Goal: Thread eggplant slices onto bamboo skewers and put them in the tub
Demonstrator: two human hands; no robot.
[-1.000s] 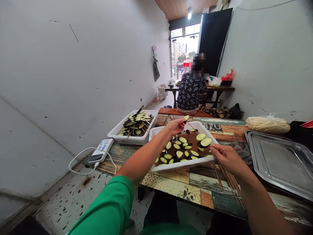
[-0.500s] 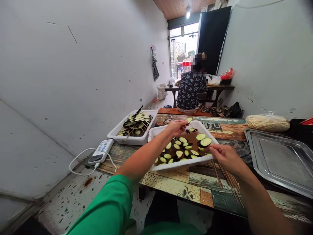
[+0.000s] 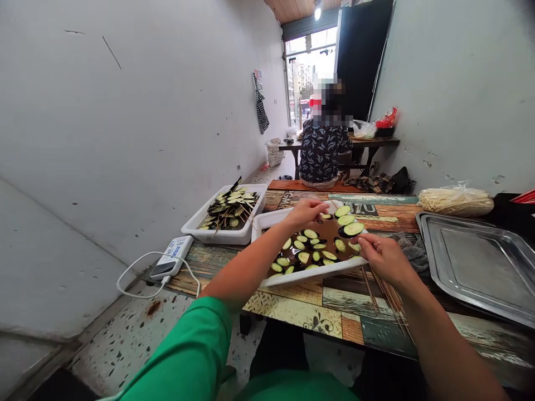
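My right hand pinches the near end of a thin wooden skewer. Threaded on that skewer, a short row of oval eggplant slices with dark skin edges sits above the tray's right side. My left hand is over the tray's far side, its fingers drawn together beside a floating slice; whether they grip anything is hidden. Brown liquid with several more eggplant slices fills the white tray between my arms.
To the left, a second white tray holds a heap of skewered eggplant. A power bank with a cable lies near it. Bare skewers, metal trays and bagged enoki mushrooms are at right. A person sits ahead.
The slice that was in my left hand is now on the skewer's far end, and my left hand has moved from it to a floating slice. My right hand stays nearly in place.
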